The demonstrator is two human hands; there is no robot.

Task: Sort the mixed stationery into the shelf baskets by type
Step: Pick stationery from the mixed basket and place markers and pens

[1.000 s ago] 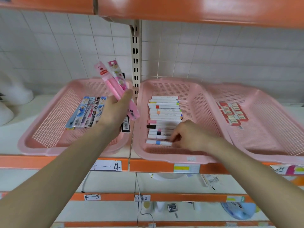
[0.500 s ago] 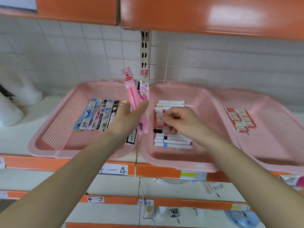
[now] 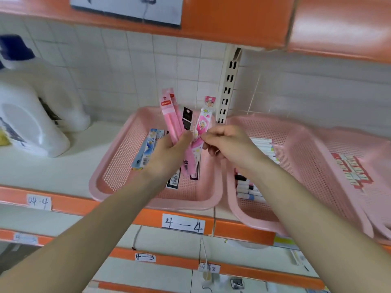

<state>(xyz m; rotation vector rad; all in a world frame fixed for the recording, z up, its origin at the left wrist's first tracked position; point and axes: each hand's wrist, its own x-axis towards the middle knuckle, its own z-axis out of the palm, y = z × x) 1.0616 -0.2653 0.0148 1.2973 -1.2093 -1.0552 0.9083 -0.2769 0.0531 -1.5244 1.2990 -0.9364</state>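
Pen packets (image 3: 171, 121) stand fanned upright in the left hand (image 3: 169, 153), which grips them by their lower halves above the left basket (image 3: 99, 182); the right hand (image 3: 228, 146), fingers curled, pinches the cartoon packet (image 3: 204, 121) at the fan's right edge; blue packets (image 3: 148, 149) lie on that basket's floor, left of the hand; markers (image 3: 249, 190) lie in rows in the middle basket (image 3: 296, 157).

The white shelf (image 3: 53, 166) (orange front edge, a paper label (image 3: 183, 223) reading 4—4) carries white jugs (image 3: 29, 127) at the frame's left, then a left basket (image 3: 95, 182), middle basket (image 3: 313, 172) and right basket (image 3: 378, 157), all pink, close side by side.
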